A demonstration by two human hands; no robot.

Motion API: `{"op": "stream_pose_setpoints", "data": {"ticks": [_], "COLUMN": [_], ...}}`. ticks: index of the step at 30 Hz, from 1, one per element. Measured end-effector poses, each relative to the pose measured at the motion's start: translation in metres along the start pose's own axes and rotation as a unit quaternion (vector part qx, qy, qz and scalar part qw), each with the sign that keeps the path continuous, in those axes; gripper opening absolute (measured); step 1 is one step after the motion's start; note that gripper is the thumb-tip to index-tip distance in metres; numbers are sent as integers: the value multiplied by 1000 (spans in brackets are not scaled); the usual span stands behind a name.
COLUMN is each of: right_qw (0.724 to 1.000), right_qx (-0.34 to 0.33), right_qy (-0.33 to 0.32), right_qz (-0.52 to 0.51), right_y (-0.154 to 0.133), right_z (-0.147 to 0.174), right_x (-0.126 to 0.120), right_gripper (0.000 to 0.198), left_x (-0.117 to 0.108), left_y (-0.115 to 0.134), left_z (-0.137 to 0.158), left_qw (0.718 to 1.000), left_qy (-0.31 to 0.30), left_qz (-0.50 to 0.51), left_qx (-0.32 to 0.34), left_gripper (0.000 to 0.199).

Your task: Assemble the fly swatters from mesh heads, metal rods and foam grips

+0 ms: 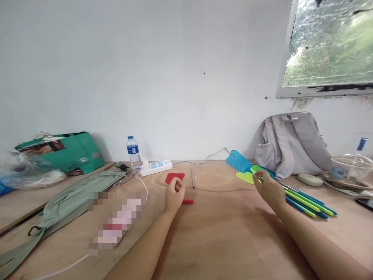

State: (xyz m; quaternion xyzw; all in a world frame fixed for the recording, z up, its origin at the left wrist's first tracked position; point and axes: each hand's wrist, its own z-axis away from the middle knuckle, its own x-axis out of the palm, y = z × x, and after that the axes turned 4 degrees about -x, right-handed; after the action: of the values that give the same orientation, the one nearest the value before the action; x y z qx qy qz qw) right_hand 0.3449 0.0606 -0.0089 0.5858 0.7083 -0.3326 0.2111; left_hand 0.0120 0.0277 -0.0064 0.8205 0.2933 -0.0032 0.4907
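Note:
My left hand point(175, 193) hovers over the middle of the table with its fingers curled closed; what they hold, if anything, is hidden. Just beyond it lies a red fly swatter head point(175, 177), partly covered by the fingers. A short red handle point(188, 201) pokes out to its right, and a loose grey metal rod point(192, 179) lies nearby. Over at the right, my right hand point(269, 190) pinches a fly swatter near its head, among a pile with blue point(239, 161) and yellow-green point(245, 177) heads. Blue and green handles point(305, 202) stick out toward me.
Behind the swatters a grey backpack point(291, 144) leans on the wall. A white power strip point(156, 167) and a water bottle point(133, 152) stand at the back. Left are a grey-green strap bag point(78, 196), a green bag point(78, 151) and a blurred-out item point(119, 221). Plastic cups point(352, 167) sit far right.

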Motion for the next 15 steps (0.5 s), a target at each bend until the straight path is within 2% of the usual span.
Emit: {"op": "stream_pose_setpoints", "data": {"ticks": [3,6,9,12,15], "right_qw": [996,995,992,989,989], "right_qx": [8,-8,5,24,13], "right_qy": [-6,-21,-37,-43,-34], "right_qz": [83,101,120,140,144], "right_y": [25,49,68,79,80], "right_z": [-4,-6,-6,-3,0], "right_x": [-1,-1,3,10,16], "right_gripper": [23,24,28,34,32], "left_x": [-1,0,-1,-2,-2], "left_y": [-4,-6,-7,-9,-13], "left_z": [-2,-3,-4,-5,-7], "left_qw": [999,996,991,987,985], "left_qy": [-2,-8,-4,-2,-2], "left_qz": [-37,-71,-103,-124,-126], "left_qx": [-37,-61,-82,-100,-116], "left_gripper": [8,7,6,5,6]}}
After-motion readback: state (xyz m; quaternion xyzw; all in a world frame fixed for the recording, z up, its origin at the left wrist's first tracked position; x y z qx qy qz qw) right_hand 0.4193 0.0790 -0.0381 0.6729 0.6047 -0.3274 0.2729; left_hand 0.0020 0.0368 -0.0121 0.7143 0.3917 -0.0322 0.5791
